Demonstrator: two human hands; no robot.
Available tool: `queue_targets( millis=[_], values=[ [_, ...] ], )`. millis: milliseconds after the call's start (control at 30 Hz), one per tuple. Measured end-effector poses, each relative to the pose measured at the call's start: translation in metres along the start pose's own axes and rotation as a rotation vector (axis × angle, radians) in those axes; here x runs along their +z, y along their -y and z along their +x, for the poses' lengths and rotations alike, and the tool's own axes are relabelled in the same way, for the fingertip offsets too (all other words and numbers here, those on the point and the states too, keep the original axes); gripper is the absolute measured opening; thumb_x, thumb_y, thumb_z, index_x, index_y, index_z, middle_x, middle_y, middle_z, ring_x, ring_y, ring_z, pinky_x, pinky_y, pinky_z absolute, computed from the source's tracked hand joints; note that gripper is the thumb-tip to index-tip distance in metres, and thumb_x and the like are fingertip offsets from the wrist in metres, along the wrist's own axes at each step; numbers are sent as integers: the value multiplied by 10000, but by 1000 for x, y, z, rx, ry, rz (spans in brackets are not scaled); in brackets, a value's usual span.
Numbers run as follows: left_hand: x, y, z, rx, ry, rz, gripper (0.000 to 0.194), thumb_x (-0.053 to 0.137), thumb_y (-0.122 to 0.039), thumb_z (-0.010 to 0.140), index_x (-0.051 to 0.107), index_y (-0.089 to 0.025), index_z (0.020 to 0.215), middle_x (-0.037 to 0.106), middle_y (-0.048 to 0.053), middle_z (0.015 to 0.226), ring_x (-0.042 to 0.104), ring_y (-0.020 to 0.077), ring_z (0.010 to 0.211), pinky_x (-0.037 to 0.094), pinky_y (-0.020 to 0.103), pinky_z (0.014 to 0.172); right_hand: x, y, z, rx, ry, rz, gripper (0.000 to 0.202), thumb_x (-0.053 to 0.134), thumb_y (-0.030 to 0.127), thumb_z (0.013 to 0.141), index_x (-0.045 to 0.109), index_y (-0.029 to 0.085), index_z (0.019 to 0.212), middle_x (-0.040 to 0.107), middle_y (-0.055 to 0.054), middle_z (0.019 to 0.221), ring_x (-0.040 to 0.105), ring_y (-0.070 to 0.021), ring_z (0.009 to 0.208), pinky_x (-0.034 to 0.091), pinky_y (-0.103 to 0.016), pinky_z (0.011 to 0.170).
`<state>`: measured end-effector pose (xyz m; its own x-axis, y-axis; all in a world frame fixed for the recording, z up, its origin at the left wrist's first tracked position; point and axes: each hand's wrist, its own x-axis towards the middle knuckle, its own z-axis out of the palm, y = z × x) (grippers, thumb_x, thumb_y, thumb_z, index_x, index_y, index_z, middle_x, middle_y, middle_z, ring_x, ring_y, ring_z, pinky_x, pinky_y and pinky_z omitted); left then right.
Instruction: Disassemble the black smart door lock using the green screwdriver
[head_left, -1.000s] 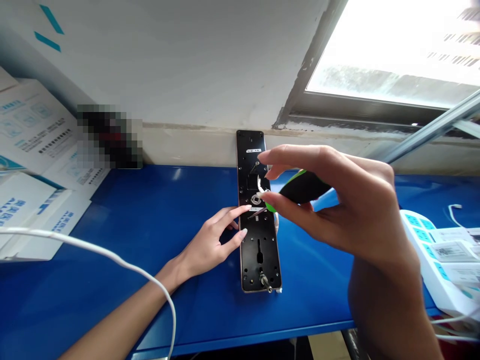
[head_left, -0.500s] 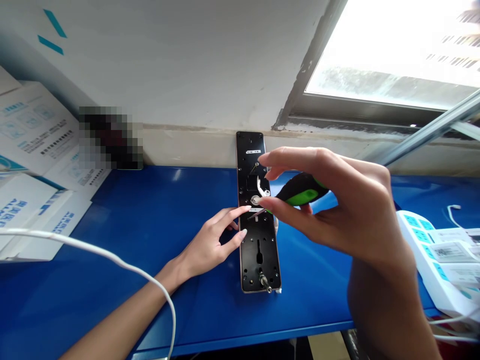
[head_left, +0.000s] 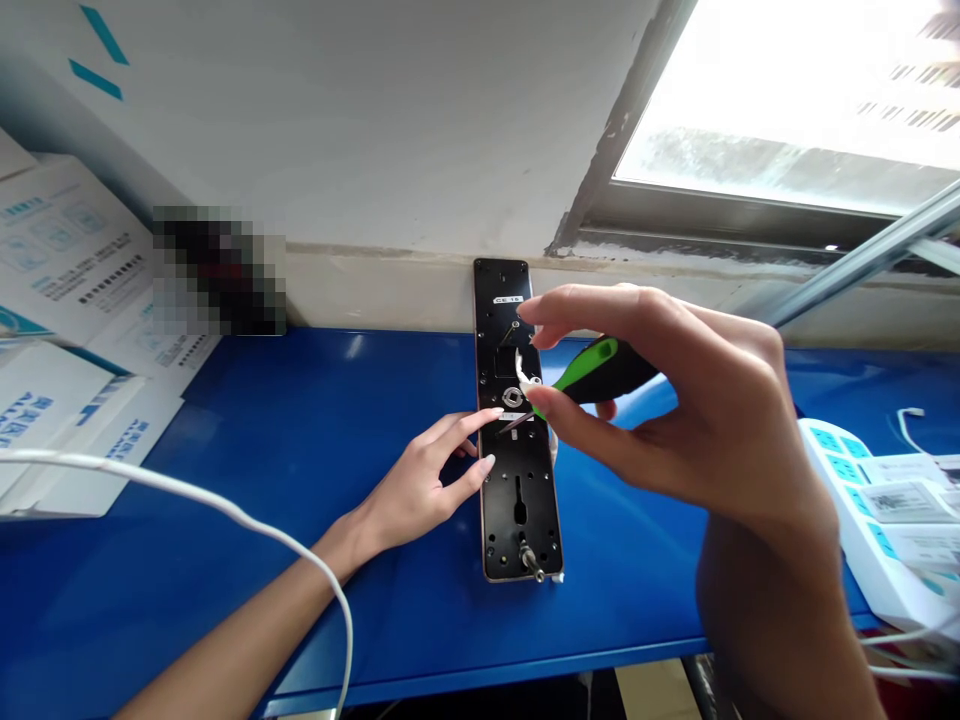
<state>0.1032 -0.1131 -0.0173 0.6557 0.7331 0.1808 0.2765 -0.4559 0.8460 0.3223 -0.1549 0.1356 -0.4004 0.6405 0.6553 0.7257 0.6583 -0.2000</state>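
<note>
A long black door-lock panel (head_left: pixel 519 460) stands propped near the wall on the blue table. White labels, screw holes, a round silver socket (head_left: pixel 512 398), a white cable (head_left: pixel 520 368) and a metal spindle (head_left: pixel 531 562) show on its face. My left hand (head_left: pixel 426 478) holds the panel at its middle, index finger and thumb on the left edge; a fingertip shows at the right edge. My right hand (head_left: pixel 675 390) has a green and black screwdriver (head_left: pixel 600 372), its thumb by the handle's front and its index finger raised away. The screwdriver's tip meets the panel near my left index finger.
White printed boxes (head_left: pixel 75 260) are stacked on the left. A white cable (head_left: pixel 247 522) crosses in front of my left forearm. On the right lies a white power strip (head_left: pixel 862 520) with papers beside it. Behind are a wall (head_left: pixel 390 130) and a window (head_left: pixel 780 130).
The screwdriver handle has turned in my right hand; its green stripe now faces up. My right thumb has shifted right, uncovering the round socket. My left hand keeps its place on the panel.
</note>
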Motion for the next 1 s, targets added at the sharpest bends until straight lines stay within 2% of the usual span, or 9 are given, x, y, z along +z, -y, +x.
queue_targets(
  millis=[133,300,400,467,600,667,733,867,1000],
  values=[
    [0,-1,0,-7,7,0,510,570,-346,1025,433,-406,1512,581,-9,1384,628,159,1059,523,322,1013,-1,-2,0,-15,-12,-9,448,720,148,882,622,272,1301,754,29,1151,715,-123,755,654,-264,647],
    [-2,-4,0,-22,23,-19,515,571,-341,1026,427,-412,1515,569,-18,1405,622,155,1082,516,319,1034,-1,2,-1,51,12,50,636,699,79,813,583,404,1347,733,45,1213,747,-192,836,680,-350,736],
    [-2,-3,0,-16,20,-16,515,570,-339,1026,425,-414,1514,566,-17,1416,621,158,1086,521,321,1029,0,3,-1,37,28,85,682,706,59,771,575,369,1364,724,39,1226,744,-195,843,677,-363,770],
    [-1,-2,0,-4,10,-5,516,573,-340,1024,426,-420,1512,577,-17,1396,624,159,1073,526,321,1016,0,3,-1,41,30,70,625,715,73,794,588,321,1353,727,21,1226,737,-185,812,679,-369,769],
    [0,1,0,0,-1,2,527,578,-348,1023,415,-436,1516,586,-22,1375,630,150,1043,533,316,1002,-1,1,0,40,22,36,467,715,142,883,621,310,1308,750,16,1133,697,-140,670,661,-322,606],
    [0,0,0,-4,3,-2,522,576,-349,1024,417,-435,1514,575,-23,1391,630,148,1048,530,317,1009,-1,0,0,36,21,45,447,717,150,890,625,309,1299,752,24,1098,691,-131,648,654,-306,581],
    [0,-1,0,-7,8,-4,514,574,-349,1025,423,-430,1509,575,-21,1393,628,151,1060,528,319,1013,-1,0,0,42,15,51,461,709,132,885,620,310,1301,747,32,1113,713,-141,699,664,-306,609],
    [-2,-4,1,-15,18,-12,508,569,-350,1026,430,-410,1511,580,-5,1396,627,167,1073,530,337,1019,-1,1,-1,50,6,53,575,686,72,823,603,337,1327,721,32,1228,744,-203,951,682,-331,770],
    [-2,-2,0,-6,17,-14,511,569,-345,1026,429,-408,1513,568,-2,1417,626,167,1072,527,339,1021,0,3,-1,50,29,94,669,689,53,769,579,357,1354,700,44,1265,747,-176,880,675,-315,738]
  ],
)
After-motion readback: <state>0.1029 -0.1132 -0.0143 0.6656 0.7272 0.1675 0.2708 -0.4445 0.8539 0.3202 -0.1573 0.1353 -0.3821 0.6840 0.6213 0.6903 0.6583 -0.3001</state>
